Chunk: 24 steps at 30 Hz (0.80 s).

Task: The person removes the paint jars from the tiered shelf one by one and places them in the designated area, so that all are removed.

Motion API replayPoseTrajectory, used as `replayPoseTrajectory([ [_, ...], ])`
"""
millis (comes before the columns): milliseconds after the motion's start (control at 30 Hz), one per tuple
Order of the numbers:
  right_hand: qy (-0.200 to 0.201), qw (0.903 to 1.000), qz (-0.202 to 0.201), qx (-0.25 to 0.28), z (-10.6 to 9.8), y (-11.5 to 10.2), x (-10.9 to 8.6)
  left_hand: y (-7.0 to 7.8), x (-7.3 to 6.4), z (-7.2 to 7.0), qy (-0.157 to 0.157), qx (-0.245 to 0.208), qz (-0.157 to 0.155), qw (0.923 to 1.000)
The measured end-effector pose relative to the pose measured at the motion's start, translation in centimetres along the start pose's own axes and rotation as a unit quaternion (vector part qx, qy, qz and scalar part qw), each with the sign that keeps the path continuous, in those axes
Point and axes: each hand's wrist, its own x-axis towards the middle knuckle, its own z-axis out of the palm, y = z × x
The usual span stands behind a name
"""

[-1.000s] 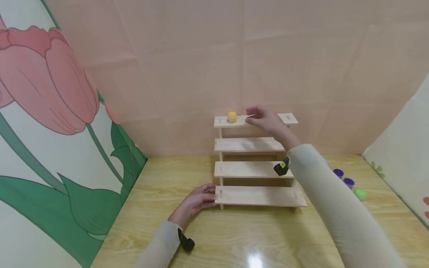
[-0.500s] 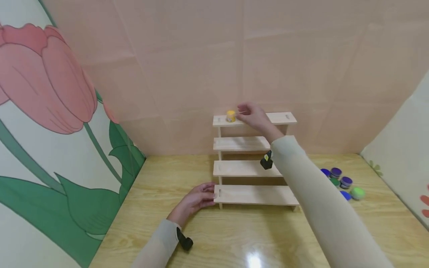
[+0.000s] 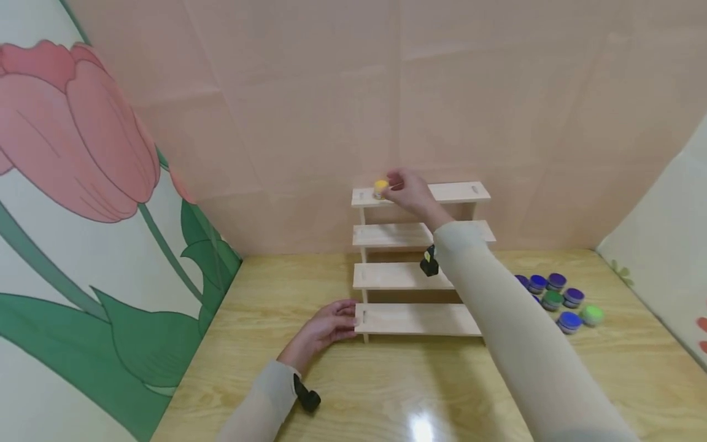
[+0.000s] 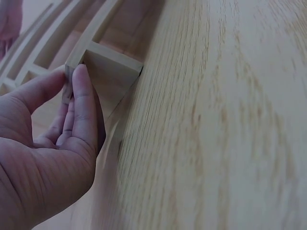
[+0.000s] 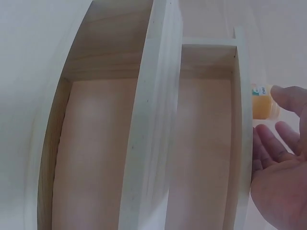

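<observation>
A wooden four-step display shelf [image 3: 422,318] stands on the table. My left hand [image 3: 327,326] pinches the left end of its lowest board, thumb on one side and fingers on the other, as the left wrist view shows. On the top board, towards the left, sits a small yellow jar [image 3: 379,189] with a yellow lid. My right hand [image 3: 411,191] is beside it. In the right wrist view the thumb [image 5: 288,99] reaches the lid end of the jar [image 5: 262,102], while the other fingers stand apart from it, loosely bent.
Several small jars with blue, purple, green lids [image 3: 552,300] stand on the table at the right, some hidden behind my right sleeve [image 3: 513,331]. A pink cloth wall [image 3: 298,123] rises close behind the shelf. A tulip-printed panel [image 3: 110,153] borders the left.
My right hand has moved left along the top board to the yellow jar, which keeps its place. More of the lidded jars show at the right. The left hand stays on the shelf.
</observation>
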Motion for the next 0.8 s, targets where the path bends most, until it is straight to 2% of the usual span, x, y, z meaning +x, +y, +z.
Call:
replayPoseTrajectory([
  [233,0.007,0.9999,0.003,-0.010,0.7,0.0,0.2,-0.3,-0.1,0.2,-0.011,0.002,0.000,0.9999],
  [500,0.017,0.9995,0.013,-0.025,1.4,-0.2,-0.1,-0.1,-0.5,0.0,-0.007,0.002,-0.010,0.9999],
  [800,0.037,0.9981,0.031,-0.039,1.7,-0.2,0.0,-0.2,-0.3,0.2,-0.009,0.004,-0.004,0.9999],
])
